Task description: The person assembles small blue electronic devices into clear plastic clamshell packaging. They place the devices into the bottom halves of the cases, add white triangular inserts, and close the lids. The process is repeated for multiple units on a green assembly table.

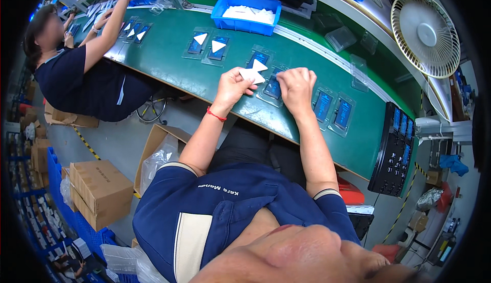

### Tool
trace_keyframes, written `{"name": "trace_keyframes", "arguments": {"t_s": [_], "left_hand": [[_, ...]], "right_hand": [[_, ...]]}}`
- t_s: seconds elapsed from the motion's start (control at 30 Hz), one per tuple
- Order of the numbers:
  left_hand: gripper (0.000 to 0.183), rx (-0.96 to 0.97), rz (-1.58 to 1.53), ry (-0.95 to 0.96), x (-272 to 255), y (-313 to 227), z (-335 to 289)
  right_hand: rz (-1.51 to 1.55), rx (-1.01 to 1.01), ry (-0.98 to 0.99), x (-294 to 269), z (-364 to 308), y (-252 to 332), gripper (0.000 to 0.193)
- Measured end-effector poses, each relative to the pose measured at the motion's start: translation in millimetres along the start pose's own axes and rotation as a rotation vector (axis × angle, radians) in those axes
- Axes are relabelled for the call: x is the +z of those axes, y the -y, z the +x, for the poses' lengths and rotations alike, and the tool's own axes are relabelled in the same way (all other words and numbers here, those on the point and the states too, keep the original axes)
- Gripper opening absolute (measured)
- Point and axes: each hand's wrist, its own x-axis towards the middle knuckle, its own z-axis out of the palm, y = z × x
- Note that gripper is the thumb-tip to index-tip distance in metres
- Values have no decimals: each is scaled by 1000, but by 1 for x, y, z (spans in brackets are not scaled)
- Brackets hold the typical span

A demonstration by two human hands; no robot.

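Observation:
My left hand (235,86) pinches a small stack of white triangular pieces (251,75), held above the front of the green table (169,63). Close to its right, my right hand (296,88) is closed with fingers curled down over a clear blister tray (272,92) that holds a dark blue flat item. Whether those fingers grip anything is hidden. Just beyond my hands lies another tray (259,55) with a white triangle (259,66) on it. Two trays (322,106) to the right show bare blue items; two trays (196,43) to the left carry white triangles.
A blue bin (221,16) of white pieces stands at the back. A black rack (379,168) with blue items lies at the table's right end, below a white fan (424,35). A co-worker (76,73) reaches over the table at left. Cardboard boxes (99,186) stand on the floor.

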Motion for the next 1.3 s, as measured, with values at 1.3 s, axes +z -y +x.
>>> {"name": "trace_keyframes", "arguments": {"t_s": [1.3], "left_hand": [[61,246,1605,145,5,-81,250]], "right_hand": [[-306,306,-129,-72,-94,-47,32]]}}
